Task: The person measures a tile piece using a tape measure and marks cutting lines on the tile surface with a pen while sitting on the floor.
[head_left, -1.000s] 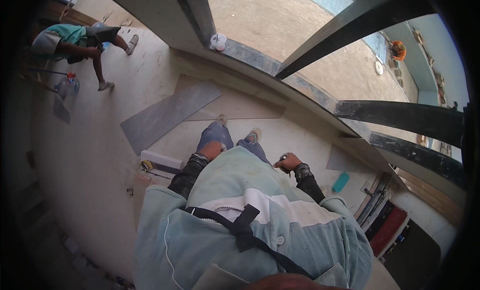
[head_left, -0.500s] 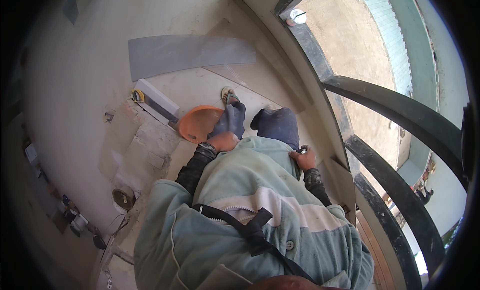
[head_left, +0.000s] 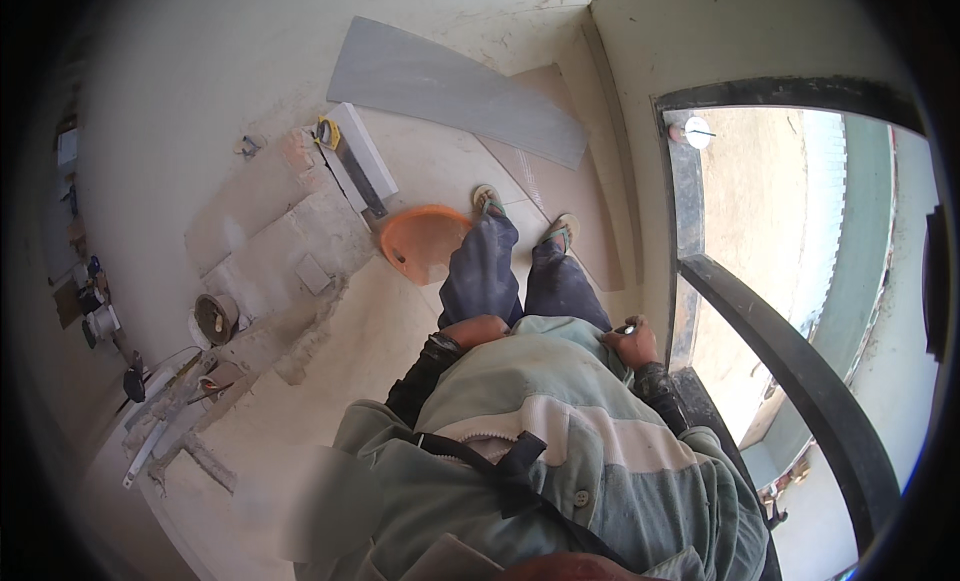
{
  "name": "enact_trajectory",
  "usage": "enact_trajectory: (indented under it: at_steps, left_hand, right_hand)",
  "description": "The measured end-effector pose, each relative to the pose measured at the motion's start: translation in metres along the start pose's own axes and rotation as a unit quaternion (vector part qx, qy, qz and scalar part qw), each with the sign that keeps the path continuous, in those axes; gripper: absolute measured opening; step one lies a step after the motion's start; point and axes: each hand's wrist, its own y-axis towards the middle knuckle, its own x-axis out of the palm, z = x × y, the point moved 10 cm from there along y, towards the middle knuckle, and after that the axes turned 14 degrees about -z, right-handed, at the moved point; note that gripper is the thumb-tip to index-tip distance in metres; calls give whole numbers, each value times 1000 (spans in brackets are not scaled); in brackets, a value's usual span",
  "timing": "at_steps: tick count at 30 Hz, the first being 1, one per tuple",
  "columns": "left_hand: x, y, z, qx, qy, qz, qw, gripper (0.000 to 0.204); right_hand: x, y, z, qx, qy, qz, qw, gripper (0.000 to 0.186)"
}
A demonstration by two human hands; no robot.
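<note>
My left hand (head_left: 476,331) rests at my left thigh by the hem of my pale green shirt (head_left: 560,366). Its fingers are hidden. Beside my right hip, my right hand (head_left: 634,347) is closed around a small dark thing with a pale round end (head_left: 628,330), too small to name surely. Both sandalled feet stand on the tiled floor. Just left of my left leg is an orange plastic tub (head_left: 425,241). Beyond it, a handsaw (head_left: 362,181) with a yellow and black handle lies along a long white block (head_left: 365,151).
A long grey panel (head_left: 450,89) lies ahead, overlapping a brown board (head_left: 575,206). Broken masonry (head_left: 270,246) and a round pipe opening (head_left: 216,319) are at left. To the right, a dark-framed window opening has a bar (head_left: 790,366) across it and a lidded cup (head_left: 697,133) on its sill.
My view has turned toward the window corner, so the floor things sit further right in it. My right foot now shows. Both hands stay low at my sides, the right still gripping the small thing.
</note>
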Motion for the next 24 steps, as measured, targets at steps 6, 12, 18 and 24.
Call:
enact_trajectory:
  at_steps: [6, 12, 18, 24]
  left_hand:
    - [-15, 34, -50, 166, -34, -98, 981, 38]
    - [-78, 58, -87, 69, -250, -134, 956, 37]
    - [-263, 136, -76, 174, -154, 242, 942, 38]
    - [-372, 227, -61, 298, -299, 417, 805, 40]
  right_hand:
    - [-15, 59, -40, -11, -93, -19, 995, 76]
    - [-94, 139, -155, -248, -144, 26, 958, 63]
    - [-110, 265, -258, -373, -230, 42, 898, 73]
    - [-25, 381, -329, -424, -267, -84, 861, 88]
